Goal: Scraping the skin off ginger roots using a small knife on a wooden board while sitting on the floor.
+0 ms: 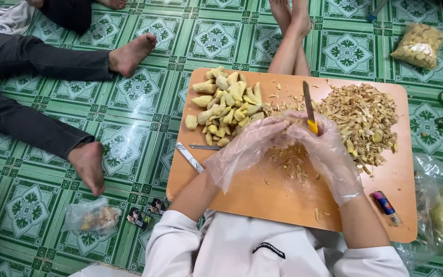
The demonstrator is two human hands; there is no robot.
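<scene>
Both my hands wear clear plastic gloves over an orange-tan board on the floor. My right hand grips a small knife with a yellow handle, blade pointing away from me. My left hand is closed around a small root piece that the fingers mostly hide, pressed against the right hand. A heap of peeled pale-yellow ginger-like pieces lies at the board's far left. A pile of brown peelings covers the far right.
A second knife and a flat metal blade lie at the board's left edge. A lighter rests near right. Bags lie on green patterned tiles. Other people's bare feet surround the board.
</scene>
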